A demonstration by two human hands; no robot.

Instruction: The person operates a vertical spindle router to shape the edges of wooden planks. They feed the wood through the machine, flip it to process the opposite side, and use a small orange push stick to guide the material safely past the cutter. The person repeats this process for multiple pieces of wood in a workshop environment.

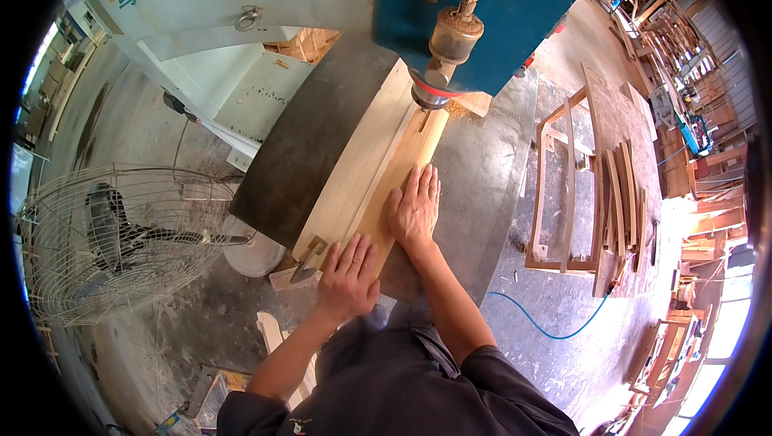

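Observation:
A yellowish wooden board [383, 201] lies on the dark metal table of a large machine [277, 154], alongside a pale wooden fence strip [347, 164]. My right hand [416, 209] rests flat on the board with its fingers stretched toward the machine head. Nearer to me, my left hand [348, 275] lies on the board's near end, fingers extended. Over the board's far end hangs the machine's clear oiler cup and red-ringed fitting [438, 58]; a short dark slot or line shows in the wood just below it. A metal clamp [310, 255] sits at the strip's near end.
A wire-caged fan [129, 243] stands at the left. At the right, a wooden workbench [619, 122] carries several narrow wood strips [623, 195]. A blue hose [555, 336] curves across the floor. Sawdust [466, 118] lies beside the machine head.

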